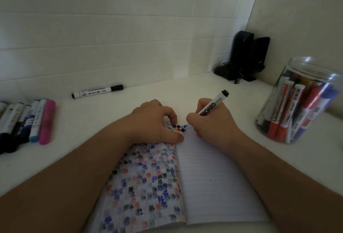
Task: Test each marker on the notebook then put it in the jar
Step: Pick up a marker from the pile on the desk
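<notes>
An open lined notebook (209,180) lies in front of me, its left page covered in coloured test blots. My right hand (213,123) grips a whiteboard marker (215,105) with its tip down at the top of the page, next to fresh dark marks. My left hand (156,121) rests on the upper left page with its fingers curled, holding the page flat. A clear plastic jar (300,100) with several red, blue and black markers stands at the right. A row of several markers (27,121) lies at the left, a pink one nearest.
A single black-capped white marker (97,91) lies near the tiled back wall. Two black speakers (248,54) with cables stand in the back right corner. The white desk surface (92,126) spreads around the notebook.
</notes>
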